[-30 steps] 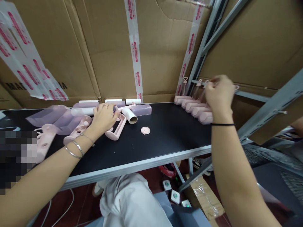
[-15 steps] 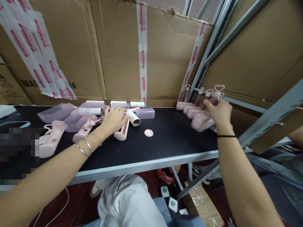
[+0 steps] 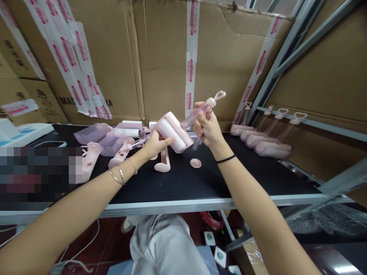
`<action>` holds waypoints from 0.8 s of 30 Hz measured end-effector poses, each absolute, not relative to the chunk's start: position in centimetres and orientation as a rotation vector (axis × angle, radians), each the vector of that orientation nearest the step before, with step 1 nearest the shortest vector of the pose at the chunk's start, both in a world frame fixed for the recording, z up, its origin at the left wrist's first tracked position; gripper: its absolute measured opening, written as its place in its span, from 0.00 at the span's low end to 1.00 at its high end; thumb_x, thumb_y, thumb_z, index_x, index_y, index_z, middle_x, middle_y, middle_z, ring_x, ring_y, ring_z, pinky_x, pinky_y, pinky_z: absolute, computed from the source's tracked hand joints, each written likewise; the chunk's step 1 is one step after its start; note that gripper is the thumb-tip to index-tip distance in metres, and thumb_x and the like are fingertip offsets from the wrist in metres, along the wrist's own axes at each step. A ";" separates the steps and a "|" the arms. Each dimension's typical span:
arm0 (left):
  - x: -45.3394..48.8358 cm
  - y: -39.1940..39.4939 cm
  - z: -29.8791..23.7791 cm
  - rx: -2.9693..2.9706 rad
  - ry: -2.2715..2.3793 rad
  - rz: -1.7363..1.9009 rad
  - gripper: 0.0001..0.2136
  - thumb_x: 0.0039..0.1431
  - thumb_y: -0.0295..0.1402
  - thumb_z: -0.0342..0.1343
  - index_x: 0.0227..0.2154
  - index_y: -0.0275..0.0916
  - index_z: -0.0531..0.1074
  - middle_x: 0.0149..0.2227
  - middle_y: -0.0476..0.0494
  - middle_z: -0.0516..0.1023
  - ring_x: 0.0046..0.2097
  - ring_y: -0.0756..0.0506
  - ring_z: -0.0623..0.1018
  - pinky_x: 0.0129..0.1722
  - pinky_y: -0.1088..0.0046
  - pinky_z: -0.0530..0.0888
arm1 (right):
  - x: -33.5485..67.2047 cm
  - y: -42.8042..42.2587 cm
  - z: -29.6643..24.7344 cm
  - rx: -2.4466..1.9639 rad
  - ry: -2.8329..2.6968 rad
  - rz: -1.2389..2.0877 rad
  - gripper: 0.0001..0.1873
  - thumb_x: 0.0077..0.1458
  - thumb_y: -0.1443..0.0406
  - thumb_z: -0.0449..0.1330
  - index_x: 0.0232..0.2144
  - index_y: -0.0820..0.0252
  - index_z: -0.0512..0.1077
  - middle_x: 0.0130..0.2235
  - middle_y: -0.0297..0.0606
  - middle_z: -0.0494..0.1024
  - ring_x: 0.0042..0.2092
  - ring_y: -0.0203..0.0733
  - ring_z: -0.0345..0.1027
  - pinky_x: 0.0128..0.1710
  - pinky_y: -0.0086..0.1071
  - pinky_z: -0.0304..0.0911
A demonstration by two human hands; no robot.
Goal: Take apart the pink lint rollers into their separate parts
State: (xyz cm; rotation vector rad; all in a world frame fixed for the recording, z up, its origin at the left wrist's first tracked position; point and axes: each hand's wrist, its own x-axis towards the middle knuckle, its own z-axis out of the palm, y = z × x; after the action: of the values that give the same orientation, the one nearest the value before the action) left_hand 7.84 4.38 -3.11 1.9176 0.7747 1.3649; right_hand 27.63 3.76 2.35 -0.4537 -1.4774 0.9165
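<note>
My left hand [image 3: 156, 147] is closed around the head of a lint roller [image 3: 174, 132], a pale pink shell with a white paper roll, raised over the table. My right hand [image 3: 207, 124] grips a translucent pink handle [image 3: 197, 113] that ends in a loop. The handle's lower end meets the shell; whether it is fixed there I cannot tell. A clear rod shows below my right fingers. Beneath the roller lie an open pink shell [image 3: 163, 162] and a small round pink cap [image 3: 195, 163].
Several lint rollers [image 3: 272, 149] with heart-loop handles lean in a row at the right. Translucent purple covers [image 3: 93, 133], a white paper roll [image 3: 127, 133] and pink shells [image 3: 122, 152] lie left. Cardboard [image 3: 163, 57] stands behind; a metal frame rises at right.
My right hand has come from the row at the right to the middle, holding a handle. My left hand has lifted off the parts and now holds the roller head. The view has turned left.
</note>
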 end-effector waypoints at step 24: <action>7.3 2.9 -1.4 2.778 0.904 1.173 0.42 0.50 0.51 0.62 0.64 0.39 0.53 0.62 0.32 0.63 0.64 0.32 0.62 0.62 0.49 0.62 | 27.7 2.7 1.5 -0.533 -0.899 1.369 0.15 0.64 0.56 0.53 0.29 0.57 0.65 0.13 0.20 0.53 0.15 0.27 0.34 0.13 0.24 0.37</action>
State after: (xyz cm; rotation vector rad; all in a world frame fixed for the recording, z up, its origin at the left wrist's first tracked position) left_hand 7.27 2.90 -1.40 2.7778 0.9042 1.1727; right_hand 27.65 2.70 1.49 -0.5335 -0.8990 1.3694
